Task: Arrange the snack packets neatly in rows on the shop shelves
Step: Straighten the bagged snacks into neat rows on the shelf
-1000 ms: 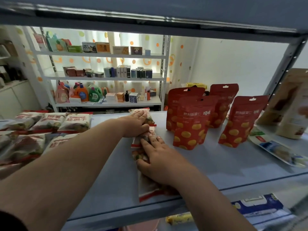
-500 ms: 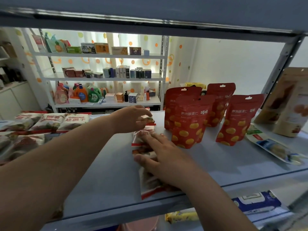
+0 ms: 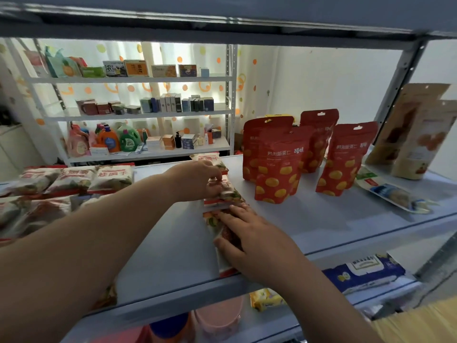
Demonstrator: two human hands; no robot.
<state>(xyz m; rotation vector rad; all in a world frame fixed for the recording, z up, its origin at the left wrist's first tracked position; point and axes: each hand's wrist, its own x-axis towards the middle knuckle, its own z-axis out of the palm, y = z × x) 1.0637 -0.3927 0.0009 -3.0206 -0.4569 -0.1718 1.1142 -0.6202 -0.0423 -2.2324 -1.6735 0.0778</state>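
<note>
Left pile: a bunch of soft white plastic snack packets with red trim (image 3: 74,180), lying flat and overlapping, well left of the red stand-up pouches with yellow dots (image 3: 279,167), on the same grey-blue shelf board (image 3: 168,243).
Left hand: the left hand (image 3: 197,180) reaches in just left of the red pouches. Its fingers are curled over and gripping the middle packet (image 3: 231,193) of a front-to-back line of three.
Far packet: the far packet (image 3: 210,159) sits at the shelf's back edge behind that hand, also left of the red pouches.
Right hand: the right hand (image 3: 254,241) lies flat on the near packet (image 3: 214,222), fingers pretty much straight, so pressing, not grabbing. That's front-left of the red pouches, by the shelf's front lip.
Right side: a flat clear bag with blue label (image 3: 395,198) lies just right of the red pouches, and tan paper pouches (image 3: 415,134) lean beyond it.
</note>
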